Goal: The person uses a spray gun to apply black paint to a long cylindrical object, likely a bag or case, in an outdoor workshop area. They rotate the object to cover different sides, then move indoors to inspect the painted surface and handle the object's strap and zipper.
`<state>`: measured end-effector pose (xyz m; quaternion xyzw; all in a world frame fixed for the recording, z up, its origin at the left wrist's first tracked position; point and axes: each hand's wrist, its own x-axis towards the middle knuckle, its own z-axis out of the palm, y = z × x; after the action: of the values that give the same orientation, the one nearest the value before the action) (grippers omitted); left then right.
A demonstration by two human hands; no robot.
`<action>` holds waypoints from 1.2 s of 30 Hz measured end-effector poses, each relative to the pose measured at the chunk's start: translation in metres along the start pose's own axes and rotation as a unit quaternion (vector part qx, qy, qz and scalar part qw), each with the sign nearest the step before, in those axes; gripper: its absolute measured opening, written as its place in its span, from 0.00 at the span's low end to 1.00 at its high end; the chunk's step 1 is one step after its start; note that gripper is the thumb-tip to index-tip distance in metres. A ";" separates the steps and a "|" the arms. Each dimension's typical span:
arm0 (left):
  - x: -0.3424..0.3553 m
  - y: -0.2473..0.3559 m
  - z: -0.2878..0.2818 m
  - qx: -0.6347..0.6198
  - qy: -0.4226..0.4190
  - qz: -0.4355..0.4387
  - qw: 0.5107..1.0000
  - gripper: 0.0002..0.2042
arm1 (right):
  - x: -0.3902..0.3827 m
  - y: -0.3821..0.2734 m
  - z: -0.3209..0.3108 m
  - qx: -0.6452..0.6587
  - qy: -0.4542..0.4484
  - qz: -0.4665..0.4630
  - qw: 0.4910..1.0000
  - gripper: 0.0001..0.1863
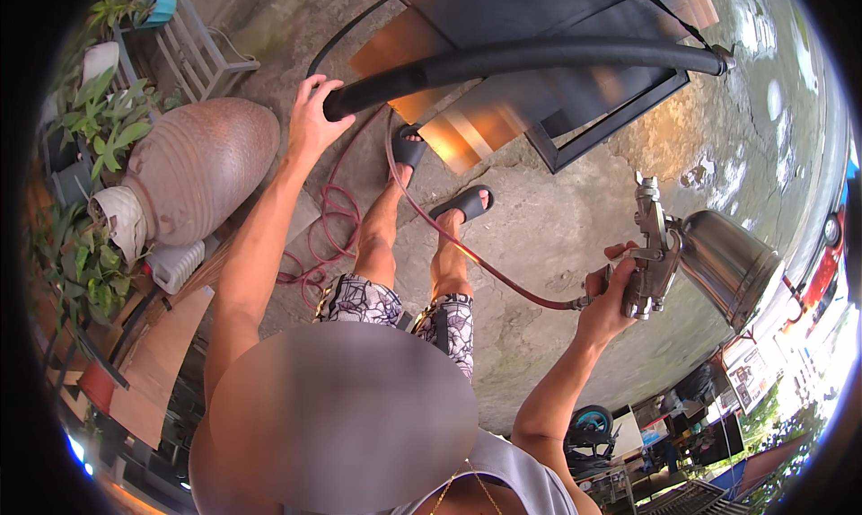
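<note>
My left hand is closed around the near end of a long black tube, which reaches across to the right. In this view the tube looks bowed. In my right hand I grip a metal spray gun by its handle, with a shiny metal cup on its right side. A red air hose joins the gun at the handle and runs back toward my feet. The gun is apart from the tube, nearer to me and to the right.
Past the tube lie dark flat panels and brownish cardboard, plus a black rectangular frame. A large brown clay jar and potted plants are at left. Loops of red hose lie on the concrete floor beside my sandalled feet.
</note>
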<state>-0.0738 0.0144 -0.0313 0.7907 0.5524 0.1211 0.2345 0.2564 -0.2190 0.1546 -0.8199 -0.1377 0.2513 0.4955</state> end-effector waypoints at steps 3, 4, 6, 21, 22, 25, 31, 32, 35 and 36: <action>-0.006 -0.008 -0.003 -0.011 0.001 0.016 1.000 0.28 | -0.002 0.001 0.003 0.013 -0.005 -0.003 1.000 0.13; -0.007 -0.010 -0.004 -0.016 0.003 0.023 1.000 0.29 | -0.004 0.002 0.004 0.019 -0.009 -0.004 1.000 0.13; -0.007 -0.008 -0.007 -0.027 0.006 0.036 0.999 0.29 | -0.010 0.010 0.010 0.014 -0.025 0.005 1.000 0.12; -0.016 0.000 -0.004 -0.079 0.054 -0.050 0.994 0.36 | -0.092 0.013 0.076 -0.104 -0.356 -0.141 0.918 0.11; -0.016 0.000 -0.004 -0.082 0.055 -0.049 0.994 0.36 | -0.085 0.008 0.074 -0.101 -0.318 -0.144 0.932 0.10; -0.016 0.003 -0.004 -0.090 0.056 -0.053 0.993 0.36 | -0.060 0.014 0.055 -0.048 -0.188 -0.045 0.980 0.08; -0.018 -0.001 -0.001 -0.094 0.062 -0.044 0.993 0.36 | -0.011 0.010 0.005 -0.018 0.010 0.037 0.999 0.05; -0.017 -0.001 -0.001 -0.095 0.060 -0.044 0.993 0.36 | -0.012 0.011 0.005 -0.007 0.013 0.046 0.999 0.04; -0.015 -0.002 0.001 -0.098 0.056 -0.043 0.993 0.36 | -0.023 0.016 0.012 0.017 -0.007 0.051 0.999 0.03; -0.015 -0.002 0.001 -0.099 0.055 -0.043 0.993 0.36 | -0.033 0.020 0.019 0.019 -0.032 0.038 0.999 0.03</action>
<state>-0.0806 0.0014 -0.0321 0.7315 0.5831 0.2084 0.2854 0.2178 -0.2295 0.1390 -0.8067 -0.1180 0.2984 0.4962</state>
